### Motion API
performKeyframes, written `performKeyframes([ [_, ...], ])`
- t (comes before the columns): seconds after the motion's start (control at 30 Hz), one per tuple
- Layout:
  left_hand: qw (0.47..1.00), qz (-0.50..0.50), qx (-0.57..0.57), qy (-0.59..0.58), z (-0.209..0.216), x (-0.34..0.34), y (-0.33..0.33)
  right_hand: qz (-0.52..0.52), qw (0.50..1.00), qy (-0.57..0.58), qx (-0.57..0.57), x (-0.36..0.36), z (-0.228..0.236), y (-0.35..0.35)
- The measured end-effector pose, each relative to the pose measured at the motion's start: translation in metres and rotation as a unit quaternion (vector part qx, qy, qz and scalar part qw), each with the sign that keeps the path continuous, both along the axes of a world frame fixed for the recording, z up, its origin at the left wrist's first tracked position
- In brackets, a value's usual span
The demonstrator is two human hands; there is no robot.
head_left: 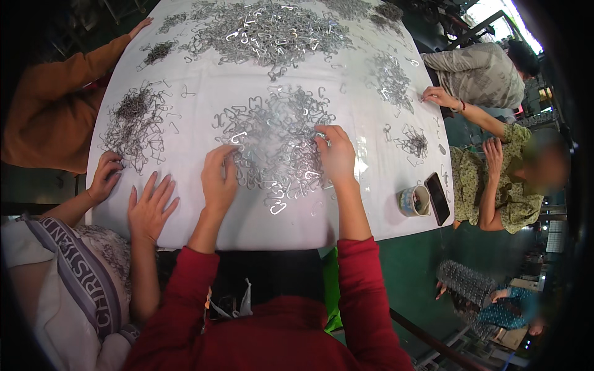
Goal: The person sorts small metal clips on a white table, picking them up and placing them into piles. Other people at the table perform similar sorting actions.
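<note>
A loose pile of bent silver wire hooks [272, 139] lies on the white-covered table in front of me. At the pile's left edge is my left hand [218, 179], its thumb and fingers curled together at the tips. A shiny wire hook [239, 140] shows right at those fingertips. On the opposite side, my right hand [338, 156] reaches over the pile's right edge with thumb and forefinger pinched together. Whatever small piece sits between them is hard to make out. One separate hook [278, 208] lies just below the pile, between my wrists.
A larger heap of hooks [266, 31] covers the table's far part. Smaller piles lie left [136, 120] and right [393, 80]. A cup [413, 201] and a black phone [437, 198] stand near the right edge. Co-workers sit around; one person's hand [151, 207] rests close on my left.
</note>
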State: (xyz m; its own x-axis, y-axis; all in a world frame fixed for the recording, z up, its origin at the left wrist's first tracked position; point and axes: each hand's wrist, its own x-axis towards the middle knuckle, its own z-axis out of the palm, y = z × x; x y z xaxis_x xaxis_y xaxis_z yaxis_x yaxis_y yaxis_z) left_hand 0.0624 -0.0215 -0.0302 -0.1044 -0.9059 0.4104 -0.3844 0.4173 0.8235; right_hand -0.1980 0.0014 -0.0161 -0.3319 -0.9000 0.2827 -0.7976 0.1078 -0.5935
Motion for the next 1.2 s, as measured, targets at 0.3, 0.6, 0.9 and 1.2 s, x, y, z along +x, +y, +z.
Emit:
performKeyframes([
  [0.3,0.997,0.025,0.047,0.054,-0.011,0.01,0.004,0.033,0.994,0.104,-0.002,0.01,0.007,-0.058],
  [0.6,0.911,-0.13,0.249,0.301,0.022,-0.037,-0.006,0.09,0.898,-0.421,0.09,0.041,0.058,-0.009],
  [0.9,0.795,-0.275,0.449,0.303,0.029,-0.033,-0.011,0.041,0.891,-0.447,0.062,0.053,0.069,0.015],
  [1.2,0.811,-0.266,0.464,0.239,0.036,-0.034,-0.008,0.107,0.92,-0.372,0.062,0.045,0.064,0.026],
])
